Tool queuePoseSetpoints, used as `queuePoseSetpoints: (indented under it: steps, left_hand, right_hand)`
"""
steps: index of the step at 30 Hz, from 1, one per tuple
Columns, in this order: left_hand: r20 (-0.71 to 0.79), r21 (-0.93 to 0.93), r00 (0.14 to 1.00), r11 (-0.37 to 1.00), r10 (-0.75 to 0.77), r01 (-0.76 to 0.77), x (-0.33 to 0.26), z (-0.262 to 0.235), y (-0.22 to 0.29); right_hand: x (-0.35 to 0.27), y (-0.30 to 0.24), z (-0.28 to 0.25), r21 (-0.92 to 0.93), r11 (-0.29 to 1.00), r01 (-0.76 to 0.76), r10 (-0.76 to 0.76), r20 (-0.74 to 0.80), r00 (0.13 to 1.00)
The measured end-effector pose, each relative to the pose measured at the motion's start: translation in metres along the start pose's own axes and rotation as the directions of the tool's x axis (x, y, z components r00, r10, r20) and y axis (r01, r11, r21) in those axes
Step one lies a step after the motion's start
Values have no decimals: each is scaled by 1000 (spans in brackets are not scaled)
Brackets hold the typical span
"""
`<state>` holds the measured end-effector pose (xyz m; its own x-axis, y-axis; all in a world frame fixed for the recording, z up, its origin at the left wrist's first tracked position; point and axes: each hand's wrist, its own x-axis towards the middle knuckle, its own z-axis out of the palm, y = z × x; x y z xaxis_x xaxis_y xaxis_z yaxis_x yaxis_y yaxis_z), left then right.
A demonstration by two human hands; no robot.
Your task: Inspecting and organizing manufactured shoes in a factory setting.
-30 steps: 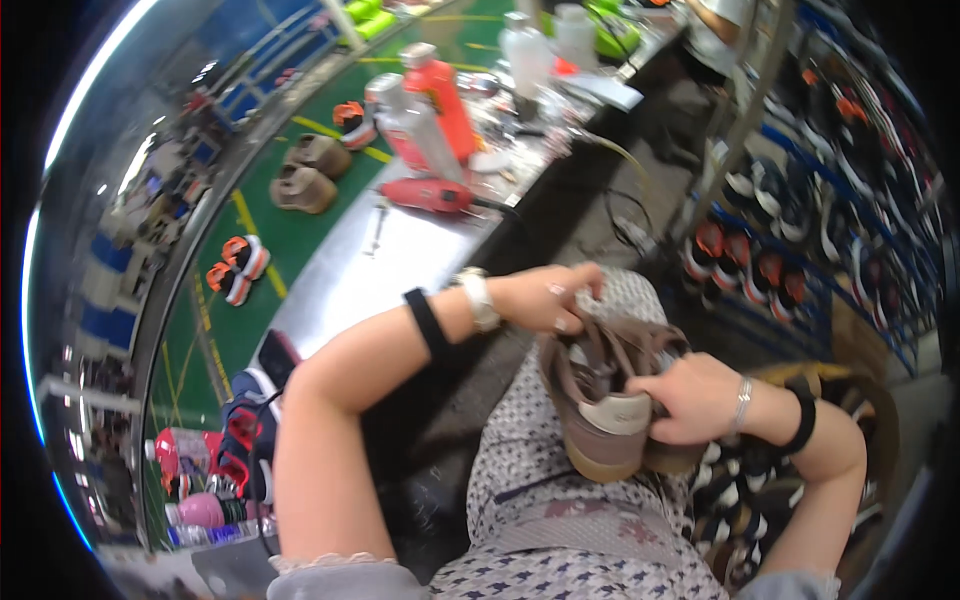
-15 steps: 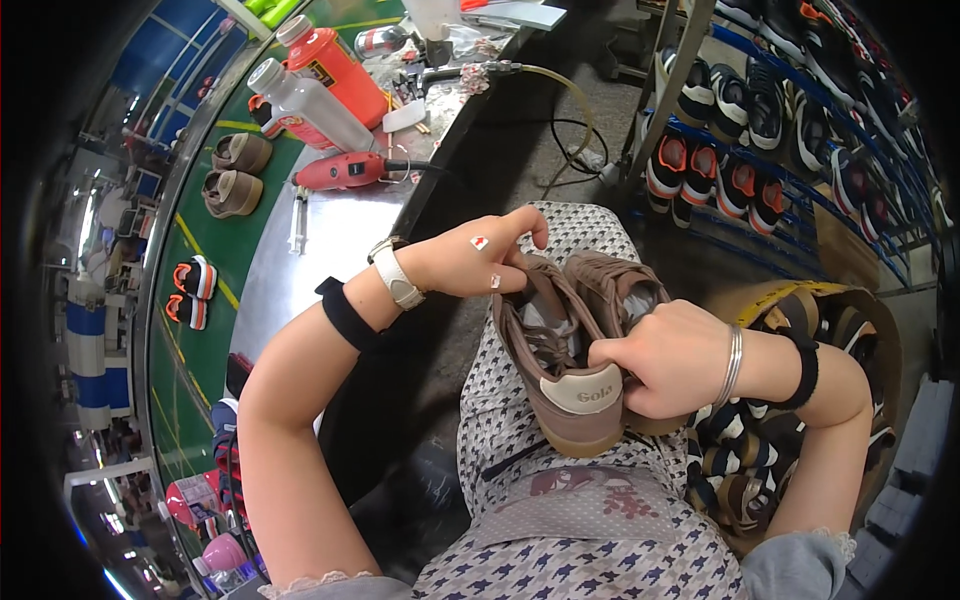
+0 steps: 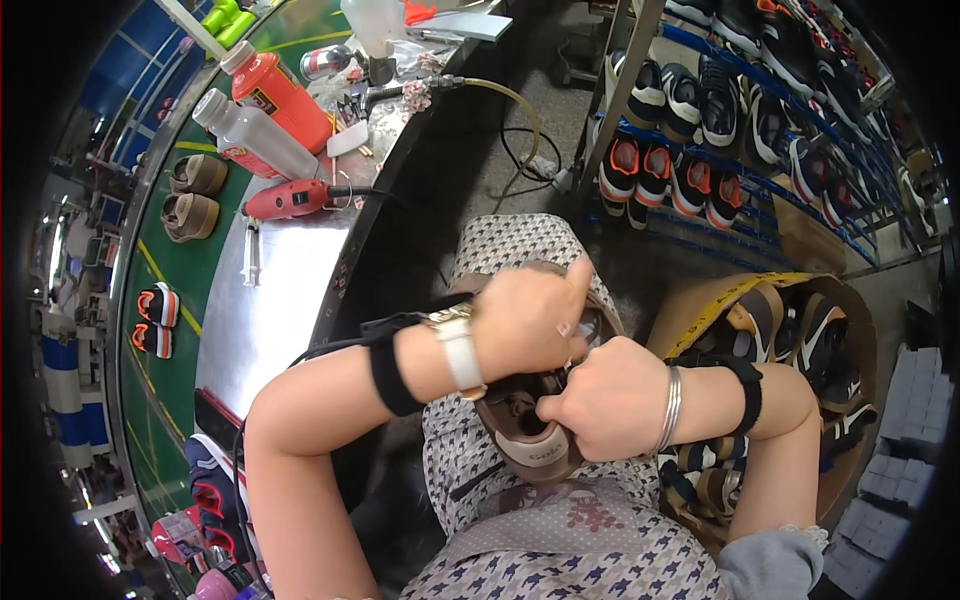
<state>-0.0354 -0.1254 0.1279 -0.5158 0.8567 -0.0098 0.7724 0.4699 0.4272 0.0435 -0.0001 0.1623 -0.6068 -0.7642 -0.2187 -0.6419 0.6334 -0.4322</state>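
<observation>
Two brown sneakers rest in my lap, close together. The nearer sneaker point(image 3: 545, 458) shows its pale heel patch and dark, hollow opening. Behind my hands, only part of the other sneaker point(image 3: 604, 307) shows, with something whitish in its opening. My left hand point(image 3: 532, 318) lies across the sneakers, its index finger pointing up and its other fingers curled down between them; what they pinch is hidden. Beside it, my right hand point(image 3: 612, 402) is closed, the thumb at the heel collar of the nearer sneaker and the fingers folded against its side.
On the bench at left lie a red rotary tool point(image 3: 290, 200), a syringe point(image 3: 251, 252), an orange bottle point(image 3: 280, 95) and a whitish bottle point(image 3: 250, 140). More shoes stand on the green mat point(image 3: 185, 280). A carton of shoes point(image 3: 735, 300) is at my right, beneath a blue shoe rack point(image 3: 735, 160).
My left hand has moved from the near sneaker's front across to the right, beside my right hand. The sneakers have shifted left and tilted, and the whole view has turned slightly right.
</observation>
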Motion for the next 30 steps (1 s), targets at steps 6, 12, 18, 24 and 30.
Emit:
queuePoseSetpoints:
  steps: [6, 12, 18, 24, 30]
  left_hand:
    - [-7, 14, 998, 998, -63, 64, 0, 25, -11]
    - [152, -319, 973, 923, -172, 213, -6, 12, -43]
    - [269, -614, 954, 739, -136, 278, -17, 7, -63]
    - [266, -682, 960, 688, -85, 250, -19, 10, -68]
    - [335, -652, 941, 708, -54, 272, -23, 9, -75]
  right_hand:
    - [16, -2, 0, -25, 999, 48, -46, 76, 996]
    - [22, -4, -4, -7, 997, 72, -71, 71, 995]
    - [24, -9, -7, -13, 997, 69, -65, 201, 977]
    - [26, -7, -4, 20, 995, 102, -104, 172, 980]
    - [29, -10, -1, 19, 991, 132, -134, 183, 974]
